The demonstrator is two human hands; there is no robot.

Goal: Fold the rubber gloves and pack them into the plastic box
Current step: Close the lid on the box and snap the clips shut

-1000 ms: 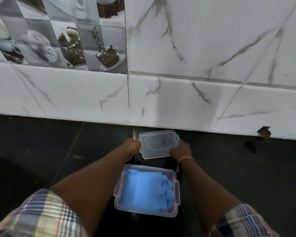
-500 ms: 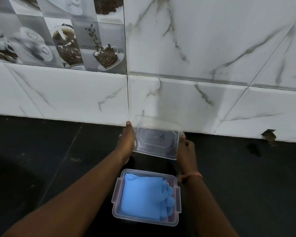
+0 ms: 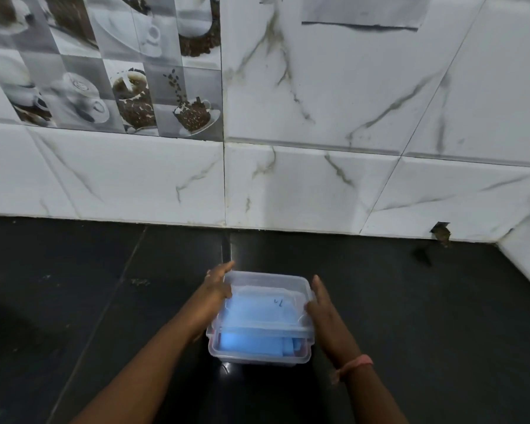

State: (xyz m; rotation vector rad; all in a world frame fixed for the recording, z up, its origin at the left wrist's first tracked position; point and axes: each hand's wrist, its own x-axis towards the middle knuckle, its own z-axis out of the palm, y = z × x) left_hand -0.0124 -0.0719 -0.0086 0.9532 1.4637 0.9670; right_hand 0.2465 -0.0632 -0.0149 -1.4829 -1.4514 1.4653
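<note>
A clear plastic box [image 3: 259, 356] stands on the black counter, with folded blue rubber gloves [image 3: 251, 345] showing through its front wall. A clear lid [image 3: 266, 296] lies on top of the box, slightly askew. My left hand [image 3: 216, 286] grips the lid's left edge, thumb on top. My right hand [image 3: 320, 301] presses flat against the lid's right edge, fingers stretched forward. Both forearms reach in from the bottom of the view.
The black counter [image 3: 104, 301] runs back to a white marble-tiled wall [image 3: 288, 185]. Coffee-print tiles [image 3: 129, 96] fill the upper left. A chipped hole [image 3: 441, 234] sits at the wall's base on the right.
Both hands lifted the lid from behind the box, brought it toward me and set it on the box. The view has also tilted upward.
</note>
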